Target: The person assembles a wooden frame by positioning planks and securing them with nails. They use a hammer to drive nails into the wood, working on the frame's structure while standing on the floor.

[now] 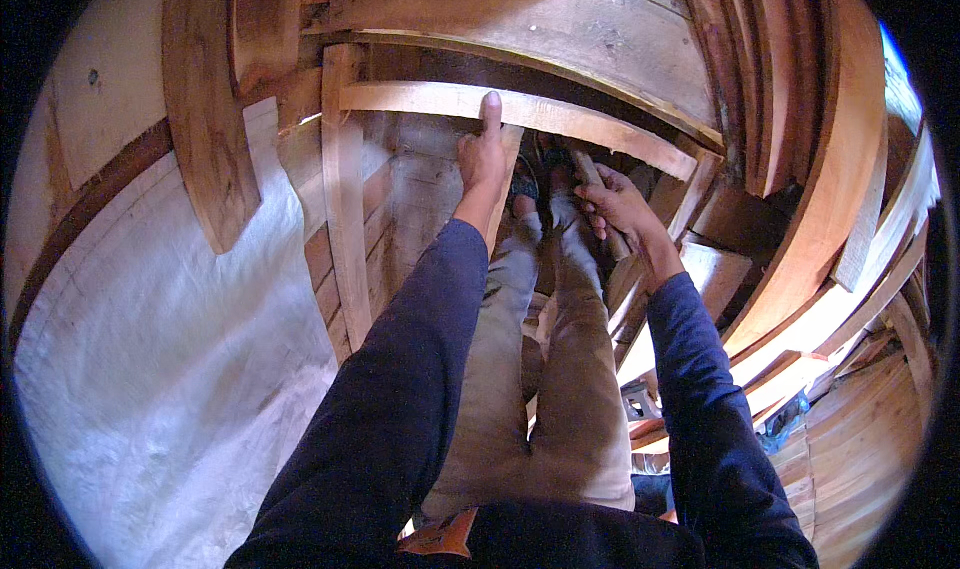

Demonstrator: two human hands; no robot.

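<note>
My left hand point(482, 159) is closed on a pale wooden rail point(590, 127), its thumb laid over the front face and its other fingers mostly hidden. Just right of that wrist, a narrow upright slat point(511, 147) meets the rail's underside. Below the rail's right half, my right hand point(622, 207) is wrapped around a round wooden tool handle point(587, 167). The handle slants, and its lower end point(620, 247) shows beneath my fingers. Whatever sits at its far end is lost in shadow. The rail's left end meets an upright post point(343, 199).
A white sheet point(170, 369) covers the left side, with a dark board point(205, 109) above it. Curved timbers point(825, 179) rise on the right. Wide planks point(560, 19) lie beyond the rail. My legs point(580, 369) extend beneath it. Loose boards point(712, 274) lie right of them.
</note>
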